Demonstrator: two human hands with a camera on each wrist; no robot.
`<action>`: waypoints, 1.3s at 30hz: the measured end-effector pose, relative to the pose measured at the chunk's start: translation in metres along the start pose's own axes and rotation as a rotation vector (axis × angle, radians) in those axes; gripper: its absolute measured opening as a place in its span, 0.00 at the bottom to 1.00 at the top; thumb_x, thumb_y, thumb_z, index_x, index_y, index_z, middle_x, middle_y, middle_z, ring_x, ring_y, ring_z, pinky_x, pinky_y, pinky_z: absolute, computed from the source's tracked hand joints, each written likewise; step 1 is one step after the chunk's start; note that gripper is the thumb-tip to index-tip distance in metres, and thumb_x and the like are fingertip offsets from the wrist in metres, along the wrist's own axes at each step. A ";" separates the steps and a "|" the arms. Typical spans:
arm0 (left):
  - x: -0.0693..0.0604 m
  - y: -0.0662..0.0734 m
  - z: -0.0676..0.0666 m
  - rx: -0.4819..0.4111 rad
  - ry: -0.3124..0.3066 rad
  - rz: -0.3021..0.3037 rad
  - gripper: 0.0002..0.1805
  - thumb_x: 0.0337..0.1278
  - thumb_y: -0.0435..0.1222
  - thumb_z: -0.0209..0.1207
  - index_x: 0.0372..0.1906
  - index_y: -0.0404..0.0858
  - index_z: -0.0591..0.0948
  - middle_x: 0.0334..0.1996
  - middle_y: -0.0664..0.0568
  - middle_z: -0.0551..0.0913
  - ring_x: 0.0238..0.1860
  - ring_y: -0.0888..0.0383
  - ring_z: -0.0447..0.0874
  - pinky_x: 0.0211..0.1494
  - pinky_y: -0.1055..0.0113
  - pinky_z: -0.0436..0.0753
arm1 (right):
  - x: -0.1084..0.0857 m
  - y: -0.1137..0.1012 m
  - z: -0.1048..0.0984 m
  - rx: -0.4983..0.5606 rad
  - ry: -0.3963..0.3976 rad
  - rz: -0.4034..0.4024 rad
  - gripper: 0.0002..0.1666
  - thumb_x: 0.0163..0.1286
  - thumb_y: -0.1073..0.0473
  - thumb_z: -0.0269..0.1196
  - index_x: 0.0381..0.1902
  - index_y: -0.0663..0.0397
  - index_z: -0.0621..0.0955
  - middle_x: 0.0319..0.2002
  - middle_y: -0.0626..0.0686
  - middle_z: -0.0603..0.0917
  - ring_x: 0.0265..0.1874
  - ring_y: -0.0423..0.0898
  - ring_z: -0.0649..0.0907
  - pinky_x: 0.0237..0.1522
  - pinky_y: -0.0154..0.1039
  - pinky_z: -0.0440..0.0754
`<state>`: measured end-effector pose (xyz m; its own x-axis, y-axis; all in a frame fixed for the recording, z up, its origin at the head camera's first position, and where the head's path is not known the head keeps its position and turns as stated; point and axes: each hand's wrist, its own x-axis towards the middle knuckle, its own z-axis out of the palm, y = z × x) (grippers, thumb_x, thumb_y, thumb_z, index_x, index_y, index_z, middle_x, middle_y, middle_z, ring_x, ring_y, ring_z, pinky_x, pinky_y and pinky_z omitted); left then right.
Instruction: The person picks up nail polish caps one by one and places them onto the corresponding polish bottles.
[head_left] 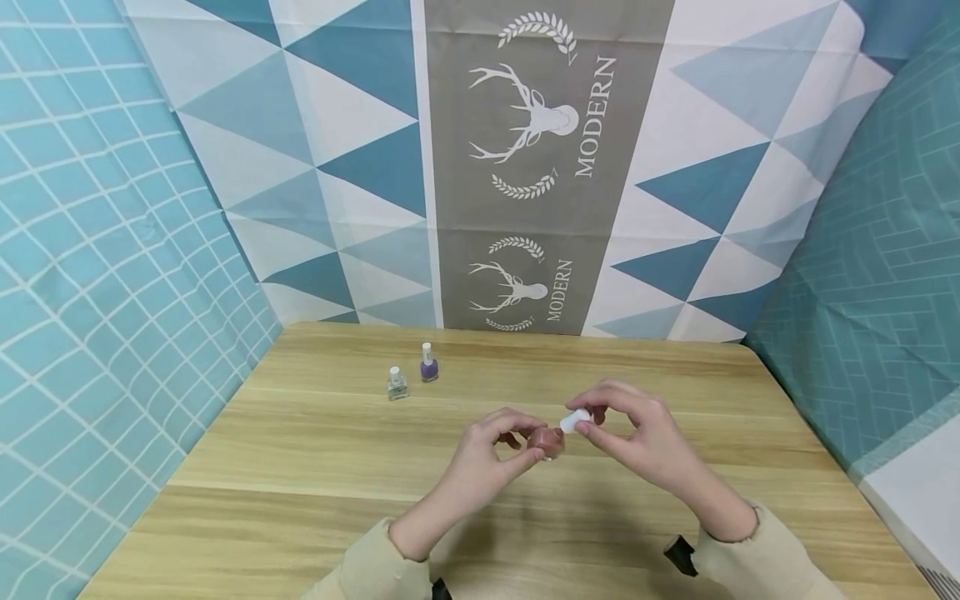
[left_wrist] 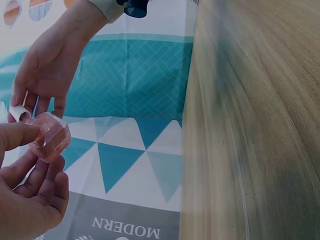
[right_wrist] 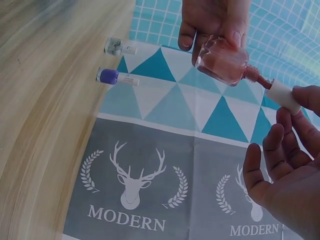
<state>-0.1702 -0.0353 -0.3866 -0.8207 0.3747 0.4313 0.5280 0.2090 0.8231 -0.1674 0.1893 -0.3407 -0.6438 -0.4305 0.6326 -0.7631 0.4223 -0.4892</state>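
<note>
Between the thumb and fingers of my left hand [head_left: 491, 454] is a glass nail polish bottle [right_wrist: 223, 61] with pinkish-brown polish inside, tilted above the table. My right hand [head_left: 637, 429] pinches the white nail polish cap [right_wrist: 283, 97]. A polish-coated brush stem [right_wrist: 265, 83] shows between the cap and the bottle's threaded neck; its tip is hidden at the neck. In the left wrist view, the bottle [left_wrist: 50, 137] partly overlaps the cap [left_wrist: 20, 113].
Toward the back left of the wooden table [head_left: 300, 450] stand a clear nail polish bottle [head_left: 397, 386] and a purple nail polish bottle [head_left: 429, 367], both white-capped. Patterned cloth [head_left: 360, 167] hangs behind the table, with tiled-pattern cloth on both sides.
</note>
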 end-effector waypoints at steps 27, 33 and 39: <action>0.001 0.002 0.001 -0.030 -0.003 -0.026 0.14 0.52 0.36 0.66 0.46 0.46 0.82 0.39 0.62 0.83 0.41 0.63 0.80 0.42 0.62 0.82 | 0.000 0.003 0.004 0.024 -0.034 0.055 0.16 0.59 0.66 0.67 0.43 0.41 0.83 0.36 0.38 0.83 0.32 0.35 0.78 0.34 0.31 0.77; 0.002 0.003 0.003 -0.049 0.007 -0.026 0.14 0.52 0.36 0.66 0.45 0.43 0.83 0.39 0.60 0.84 0.41 0.62 0.80 0.42 0.64 0.82 | -0.001 0.004 0.005 0.028 -0.039 0.052 0.16 0.58 0.65 0.68 0.43 0.41 0.83 0.36 0.39 0.83 0.32 0.35 0.78 0.34 0.31 0.78; 0.003 0.000 0.006 -0.072 0.027 -0.001 0.13 0.52 0.36 0.66 0.45 0.42 0.83 0.39 0.54 0.85 0.40 0.59 0.81 0.41 0.65 0.82 | 0.000 0.007 0.007 0.026 -0.032 0.042 0.16 0.57 0.65 0.68 0.42 0.41 0.83 0.35 0.38 0.82 0.31 0.35 0.78 0.34 0.33 0.78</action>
<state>-0.1709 -0.0292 -0.3872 -0.8272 0.3499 0.4397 0.5112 0.1435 0.8474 -0.1733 0.1865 -0.3486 -0.6767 -0.4380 0.5918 -0.7361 0.4200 -0.5308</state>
